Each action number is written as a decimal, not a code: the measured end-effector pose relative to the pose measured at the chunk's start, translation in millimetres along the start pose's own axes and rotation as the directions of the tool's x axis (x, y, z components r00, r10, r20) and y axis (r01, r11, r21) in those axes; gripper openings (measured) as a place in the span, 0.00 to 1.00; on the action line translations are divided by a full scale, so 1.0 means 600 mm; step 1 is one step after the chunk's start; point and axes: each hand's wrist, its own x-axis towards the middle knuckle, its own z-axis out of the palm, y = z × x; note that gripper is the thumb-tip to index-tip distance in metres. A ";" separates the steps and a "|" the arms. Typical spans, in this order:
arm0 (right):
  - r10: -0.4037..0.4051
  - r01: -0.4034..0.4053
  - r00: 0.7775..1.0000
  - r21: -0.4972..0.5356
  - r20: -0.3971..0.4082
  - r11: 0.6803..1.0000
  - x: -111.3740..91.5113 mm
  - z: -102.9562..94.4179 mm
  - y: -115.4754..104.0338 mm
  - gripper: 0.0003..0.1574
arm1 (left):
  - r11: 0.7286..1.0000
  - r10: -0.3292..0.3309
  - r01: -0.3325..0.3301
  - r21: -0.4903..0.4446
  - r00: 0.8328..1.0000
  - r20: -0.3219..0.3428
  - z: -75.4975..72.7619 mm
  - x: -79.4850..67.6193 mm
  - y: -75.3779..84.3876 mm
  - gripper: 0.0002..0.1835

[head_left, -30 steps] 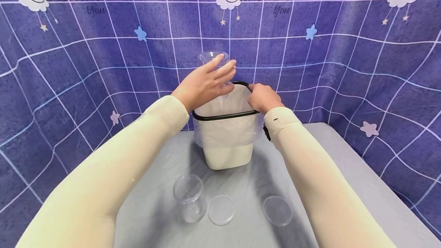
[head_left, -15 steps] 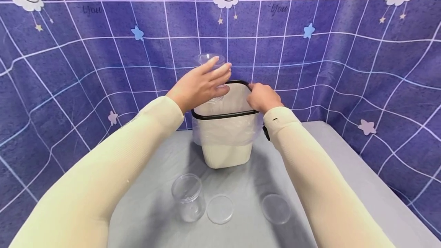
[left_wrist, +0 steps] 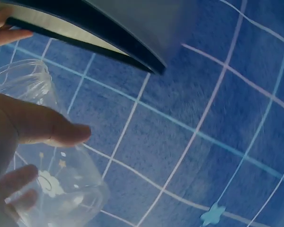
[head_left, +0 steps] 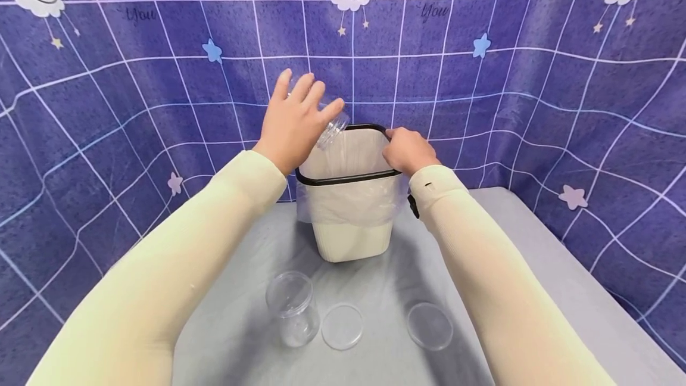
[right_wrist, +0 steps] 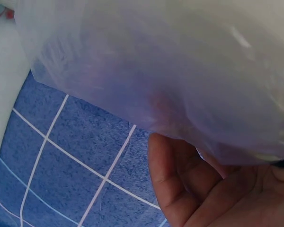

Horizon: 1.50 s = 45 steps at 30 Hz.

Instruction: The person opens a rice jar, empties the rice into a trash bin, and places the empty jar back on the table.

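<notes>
A clear plastic jar [head_left: 333,130] is in my left hand [head_left: 292,121], tilted above the left side of the bin's opening. Its ridged mouth points down and right towards the bin. In the left wrist view, the thumb and fingers wrap the jar [left_wrist: 73,184], which looks see-through with no contents visible. My right hand [head_left: 409,152] grips the black rim of the white bin [head_left: 354,242] at its right side. A translucent liner bag [head_left: 351,201] folds over that rim. In the right wrist view, the bag [right_wrist: 132,56] hangs over part of the right hand [right_wrist: 213,189].
On the grey table [head_left: 257,243], a second clear jar [head_left: 297,320] stands upright in front of the bin. One clear round lid [head_left: 343,326] lies beside it, and another lid [head_left: 430,326] lies farther right. A purple-blue gridded curtain [head_left: 241,28] surrounds the table's back and sides.
My left hand has turned and shifted left, so the jar has gone from nearly vertical to a slant, its upper end leaning left. The right hand keeps its grip on the rim.
</notes>
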 end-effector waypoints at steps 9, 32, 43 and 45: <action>0.000 0.000 1.000 -0.001 0.011 1.000 0.004 -0.006 -0.004 0.44 | 0.966 -0.220 0.209 -0.155 0.974 -0.058 -0.022 -0.013 -0.001 0.39; 0.044 -0.044 0.999 0.013 -0.005 0.999 -0.006 -0.003 -0.014 0.41 | 0.794 -0.317 0.217 -0.567 0.945 -0.083 -0.116 -0.131 0.097 0.47; 0.064 -0.064 0.998 -0.025 -0.022 0.998 -0.009 -0.005 -0.015 0.42 | 0.619 -0.288 0.184 -0.763 0.958 -0.002 -0.171 -0.204 0.218 0.50; 0.069 -0.069 0.998 -0.022 -0.015 0.997 -0.009 -0.004 -0.015 0.42 | 0.559 -0.287 0.200 -0.804 0.957 0.039 -0.173 -0.217 0.238 0.50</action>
